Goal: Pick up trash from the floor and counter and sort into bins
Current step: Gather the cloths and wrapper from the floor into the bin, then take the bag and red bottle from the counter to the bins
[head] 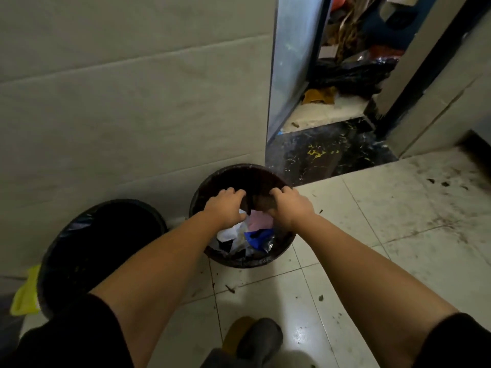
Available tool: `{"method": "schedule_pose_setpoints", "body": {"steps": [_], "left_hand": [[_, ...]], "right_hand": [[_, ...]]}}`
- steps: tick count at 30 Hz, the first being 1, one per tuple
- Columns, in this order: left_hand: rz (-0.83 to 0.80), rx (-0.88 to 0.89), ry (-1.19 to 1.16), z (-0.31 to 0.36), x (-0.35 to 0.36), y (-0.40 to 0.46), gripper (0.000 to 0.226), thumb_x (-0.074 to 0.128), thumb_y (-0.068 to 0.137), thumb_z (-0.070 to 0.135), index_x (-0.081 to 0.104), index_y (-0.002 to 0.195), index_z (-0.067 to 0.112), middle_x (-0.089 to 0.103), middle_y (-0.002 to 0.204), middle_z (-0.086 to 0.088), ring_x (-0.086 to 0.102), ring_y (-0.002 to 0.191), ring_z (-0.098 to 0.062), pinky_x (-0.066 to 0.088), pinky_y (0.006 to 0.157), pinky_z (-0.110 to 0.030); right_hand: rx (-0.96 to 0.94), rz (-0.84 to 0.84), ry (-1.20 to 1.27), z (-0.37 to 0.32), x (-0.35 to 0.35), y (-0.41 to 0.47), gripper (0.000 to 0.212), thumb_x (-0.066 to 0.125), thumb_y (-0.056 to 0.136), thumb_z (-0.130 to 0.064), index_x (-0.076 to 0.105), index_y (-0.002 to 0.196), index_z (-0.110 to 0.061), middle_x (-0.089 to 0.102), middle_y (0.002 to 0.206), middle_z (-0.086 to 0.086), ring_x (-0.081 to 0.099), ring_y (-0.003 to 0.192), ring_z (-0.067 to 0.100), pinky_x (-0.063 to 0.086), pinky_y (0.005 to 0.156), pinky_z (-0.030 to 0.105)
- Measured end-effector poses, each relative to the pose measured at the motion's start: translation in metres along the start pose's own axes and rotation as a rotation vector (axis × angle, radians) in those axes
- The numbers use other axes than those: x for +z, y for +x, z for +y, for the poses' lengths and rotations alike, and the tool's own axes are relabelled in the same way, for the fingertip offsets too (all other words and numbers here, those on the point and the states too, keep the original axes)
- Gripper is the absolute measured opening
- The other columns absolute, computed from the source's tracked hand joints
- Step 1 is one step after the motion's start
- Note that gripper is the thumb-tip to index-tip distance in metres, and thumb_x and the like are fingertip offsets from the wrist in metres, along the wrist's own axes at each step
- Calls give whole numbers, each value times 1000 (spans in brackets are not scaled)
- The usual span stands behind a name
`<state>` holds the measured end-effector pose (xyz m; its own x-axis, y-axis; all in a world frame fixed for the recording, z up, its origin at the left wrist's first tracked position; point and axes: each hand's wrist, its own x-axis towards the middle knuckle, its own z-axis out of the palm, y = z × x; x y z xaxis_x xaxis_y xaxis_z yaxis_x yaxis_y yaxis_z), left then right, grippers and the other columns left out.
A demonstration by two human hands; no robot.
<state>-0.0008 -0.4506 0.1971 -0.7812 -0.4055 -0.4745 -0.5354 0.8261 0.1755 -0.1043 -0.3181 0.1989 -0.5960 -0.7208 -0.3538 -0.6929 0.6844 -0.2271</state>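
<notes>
Both hands over the right bin, gripping one dark scrap.

Left hand (224, 207) and right hand (288, 205) each have their grip clamped on a dark scrap (259, 204) above the bin (239, 261), which holds white, pink and blue trash (255, 232); a second bin (66, 251) stands just left.

A dark brown scrap (259, 204) hangs over the mouth of a round black bin (240, 260) at the floor's wall edge, pinched at both ends. Inside lie white, pink and blue wrappers (249, 232). A second black-lined bin (66, 261) stands just beside it, along the same wall.
</notes>
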Motion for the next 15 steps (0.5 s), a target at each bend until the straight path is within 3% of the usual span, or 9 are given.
{"method": "schedule_pose_setpoints", "body": {"steps": [6,15], "left_hand": [[-37,99,-54,35,-135,-75,59,57,91,32,34,142,14,40,141,-16,42,128,-36,44,102,-50],[-109,297,-20,133,-303,-189,55,57,90,31,38,139,12,50,135,-17,50,123,-34,46,101,-47]], "right_hand": [[95,-85,-11,-17,-135,-82,46,55,89,-37,42,129,-18,52,126,13,55,113,34,49,89,45],[314,-70,51,-31,-335,-236,51,47,95,-38,33,140,-18,47,137,14,53,120,34,48,92,45]]}}
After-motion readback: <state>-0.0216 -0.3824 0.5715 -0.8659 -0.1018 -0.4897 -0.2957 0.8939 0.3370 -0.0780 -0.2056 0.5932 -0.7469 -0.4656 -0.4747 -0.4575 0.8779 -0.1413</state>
